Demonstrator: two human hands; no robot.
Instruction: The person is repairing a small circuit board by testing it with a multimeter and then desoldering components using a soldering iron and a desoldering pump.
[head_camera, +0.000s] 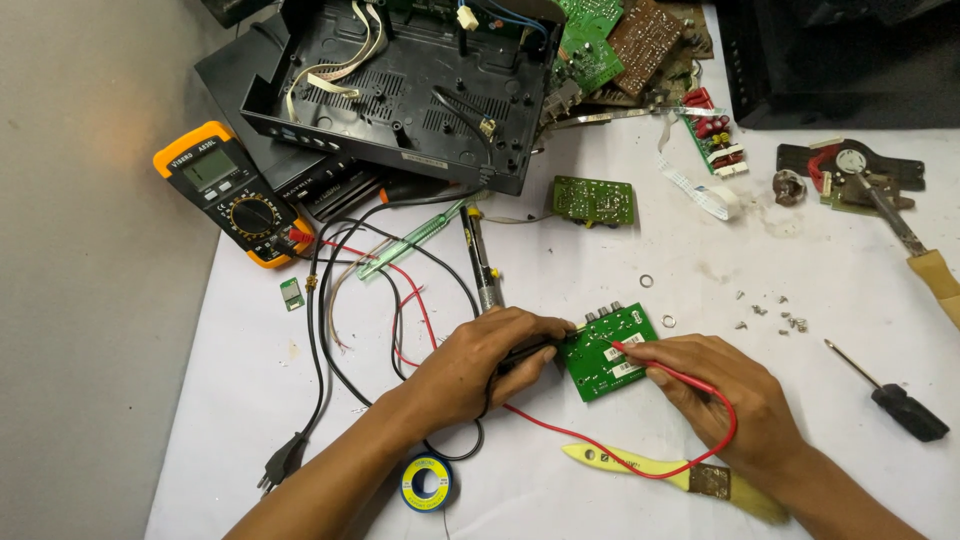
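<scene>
My left hand (480, 362) grips a black test probe (530, 351) whose tip touches the left edge of a small green circuit board (607, 352) lying on the white sheet. Gripped in my right hand (725, 395) is a red test probe (640, 358), its tip pressed on the middle of the same board. The red lead (600, 448) loops under my right wrist and runs back to the left. Both leads go to a yellow-cased multimeter (232, 192) at the far left.
An opened black device case (400, 90) sits at the back, with loose circuit boards (600, 45) beside it. A soldering iron (482, 262), another green board (593, 200), loose screws (780, 315), a black-handled screwdriver (895, 400), a paintbrush (680, 472) and a solder reel (427, 483) lie around.
</scene>
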